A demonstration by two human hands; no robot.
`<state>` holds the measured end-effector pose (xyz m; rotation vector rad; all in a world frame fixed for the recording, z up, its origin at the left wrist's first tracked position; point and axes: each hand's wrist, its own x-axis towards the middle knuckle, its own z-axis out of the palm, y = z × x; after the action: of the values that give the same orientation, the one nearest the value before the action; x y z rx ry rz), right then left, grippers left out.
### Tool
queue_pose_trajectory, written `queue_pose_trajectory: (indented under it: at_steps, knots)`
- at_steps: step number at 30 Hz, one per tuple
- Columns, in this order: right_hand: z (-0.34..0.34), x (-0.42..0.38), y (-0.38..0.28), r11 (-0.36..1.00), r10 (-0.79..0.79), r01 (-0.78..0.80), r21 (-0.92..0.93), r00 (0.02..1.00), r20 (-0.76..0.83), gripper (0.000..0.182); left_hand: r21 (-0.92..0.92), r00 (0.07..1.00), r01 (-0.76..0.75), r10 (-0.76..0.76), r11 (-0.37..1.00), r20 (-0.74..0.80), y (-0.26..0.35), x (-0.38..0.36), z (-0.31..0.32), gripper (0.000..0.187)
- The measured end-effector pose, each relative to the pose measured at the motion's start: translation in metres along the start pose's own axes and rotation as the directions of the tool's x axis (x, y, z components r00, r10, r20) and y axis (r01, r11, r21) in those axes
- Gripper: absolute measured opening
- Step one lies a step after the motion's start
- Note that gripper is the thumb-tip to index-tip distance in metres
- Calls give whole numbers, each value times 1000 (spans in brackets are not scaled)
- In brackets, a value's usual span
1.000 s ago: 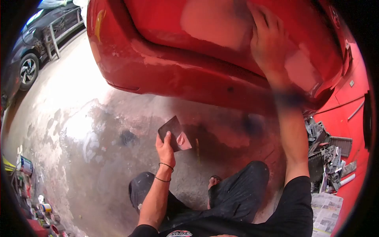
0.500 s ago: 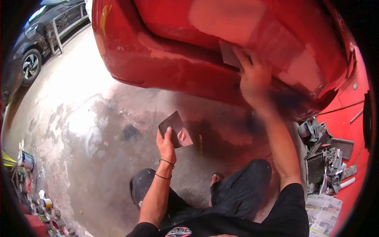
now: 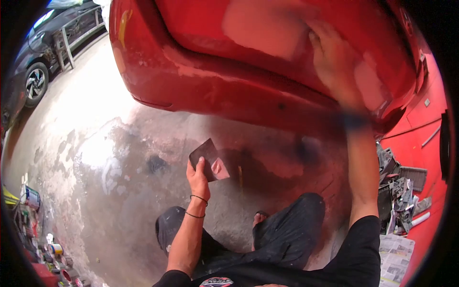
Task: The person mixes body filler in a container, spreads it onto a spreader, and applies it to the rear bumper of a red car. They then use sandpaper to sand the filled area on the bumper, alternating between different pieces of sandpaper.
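Observation:
A red car bumper (image 3: 215,91) fills the top of the view, with pale pink filler patches (image 3: 263,28) on it. My right hand (image 3: 334,62) lies flat against the bumper beside the large patch, blurred by motion. The grey sheet it held half a second ago is hidden under the palm. My left hand (image 3: 198,179) is lower, over the concrete floor. It grips a dark square board (image 3: 205,155) with a dab of pink filler on its corner. My knees in black trousers are below.
A dark car (image 3: 33,57) and a metal stand are at the far left. Paint cans (image 3: 31,201) line the lower left edge. Scrap parts (image 3: 399,191) and newspaper (image 3: 394,258) lie at the right, beside a red panel (image 3: 425,124). The floor is stained concrete.
My right hand has swept up and to the right across the bumper, from the lower crease back onto the upper panel. The left hand with the board has barely moved.

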<state>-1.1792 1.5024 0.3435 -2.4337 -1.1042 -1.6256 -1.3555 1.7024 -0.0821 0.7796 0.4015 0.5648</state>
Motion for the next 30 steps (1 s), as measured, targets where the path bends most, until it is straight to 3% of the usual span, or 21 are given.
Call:
queue_pose_trajectory:
  at_steps: [1,3,7,9,15,19,21,22,24,25,27,30]
  knots:
    - [2,-4,1,1000,1,-1,-1,1000,2,51,1,1000,2,-2,1000,1,0,-1,0,34]
    - [5,-6,-1,986,-166,163,-37,981,-104,52,0,1000,-16,16,1000,3,0,1,2,33]
    - [-4,16,-22,989,-124,107,-104,978,-165,46,21,1000,-4,4,1000,10,-8,3,-3,33]
    - [-14,25,-40,991,-118,108,-75,982,-151,59,7,1000,21,-21,1000,8,-8,1,0,34]
    - [-1,28,-51,983,-98,71,-167,982,-161,63,21,1000,6,-6,1000,8,-14,4,1,35]
    - [15,8,-61,972,-67,29,-231,985,-161,60,51,1000,-5,4,999,8,-12,5,-3,37]
    - [46,-26,-58,913,-126,49,-404,978,-165,54,37,1000,27,-27,999,2,-9,4,-2,37]
    - [57,-45,-59,915,-124,48,-401,978,-166,54,39,1000,25,-25,999,-1,-9,4,-2,37]
    - [68,-79,-70,991,-45,36,-129,997,-68,56,17,1000,11,-11,1000,-7,-9,3,-3,38]
    - [63,-85,-74,992,-43,34,-123,997,-69,56,21,1000,8,-8,1000,-12,-5,3,-4,38]
    - [46,-94,-81,999,-3,0,33,996,85,57,27,1000,26,-26,999,-2,0,-1,-4,38]
    - [26,-104,-90,993,-2,-1,122,1000,29,55,7,998,52,-52,999,21,4,-6,-1,39]
